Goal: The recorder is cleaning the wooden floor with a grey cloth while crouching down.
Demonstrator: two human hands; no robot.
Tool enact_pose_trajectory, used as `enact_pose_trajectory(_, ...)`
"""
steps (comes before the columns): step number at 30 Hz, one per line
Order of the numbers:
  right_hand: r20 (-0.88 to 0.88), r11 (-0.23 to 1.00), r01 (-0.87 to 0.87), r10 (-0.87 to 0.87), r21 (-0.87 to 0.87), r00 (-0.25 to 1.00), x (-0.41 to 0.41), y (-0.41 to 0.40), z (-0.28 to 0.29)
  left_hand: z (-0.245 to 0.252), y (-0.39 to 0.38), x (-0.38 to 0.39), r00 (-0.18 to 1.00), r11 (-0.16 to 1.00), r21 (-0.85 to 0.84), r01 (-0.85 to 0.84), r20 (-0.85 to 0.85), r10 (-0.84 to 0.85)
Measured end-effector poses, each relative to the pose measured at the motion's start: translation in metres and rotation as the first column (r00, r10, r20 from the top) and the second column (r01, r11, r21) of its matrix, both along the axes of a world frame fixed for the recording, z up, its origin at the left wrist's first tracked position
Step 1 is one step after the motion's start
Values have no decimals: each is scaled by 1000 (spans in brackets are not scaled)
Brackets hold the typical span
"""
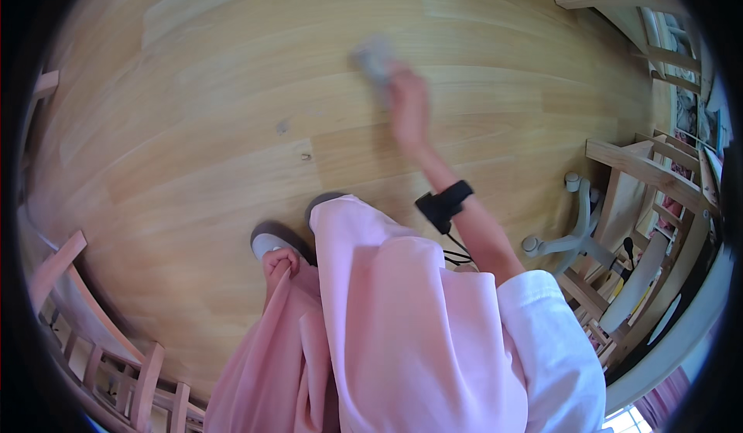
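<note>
Out ahead over the wooden plank floor (232,102), my right hand (409,105) grips a crumpled pale grey piece (374,56), perhaps a cloth or tissue. Both are blurred, and I cannot tell whether the grey piece touches the floor. A black strap (444,204) with a cable circles my right wrist. Low and close to my body, my left hand (281,262) is closed on a fold of pink fabric (278,328), part of the garment over my legs. My grey shoes (278,240) show just beyond the fabric.
A pale swivel chair base (572,241) with casters stands at right, beside wooden furniture frames (644,169). More wooden legs and rails (148,381) line the lower left. A small grey spot (282,126) and a dark knot mark (306,157) show on the floor.
</note>
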State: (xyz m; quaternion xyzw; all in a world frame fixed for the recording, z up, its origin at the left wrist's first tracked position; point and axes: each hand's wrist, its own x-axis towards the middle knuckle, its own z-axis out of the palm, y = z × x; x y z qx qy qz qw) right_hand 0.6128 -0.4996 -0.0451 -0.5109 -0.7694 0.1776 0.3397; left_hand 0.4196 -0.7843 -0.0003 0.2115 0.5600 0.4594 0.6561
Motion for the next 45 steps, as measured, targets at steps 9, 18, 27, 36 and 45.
enact_pose_trajectory(9, -374, 868, -290, 133, -403, 918, -44, -41, 9, -17, -26, -8, 992, 996, 31, -87, 96, 84)
enact_pose_trajectory(18, -131, 804, 379, -483, -458, 866, 184, -67, 29, -5, -12, -8, 997, 998, -17, -53, 57, 54)
enact_pose_trajectory(27, -97, 732, 129, -259, -669, 961, 126, -116, 18, -7, -10, -12, 1000, 1000, 15, -18, 0, 18)
enact_pose_trajectory(36, -382, 739, -213, -65, -639, 922, -38, -31, 5, -6, -12, -12, 1000, 998, 68, 11, 20, -12)
enact_pose_trajectory(45, 148, 544, 758, -769, -360, 622, 242, -92, -9, -12, -11, -15, 998, 995, 96, -38, 61, 32)
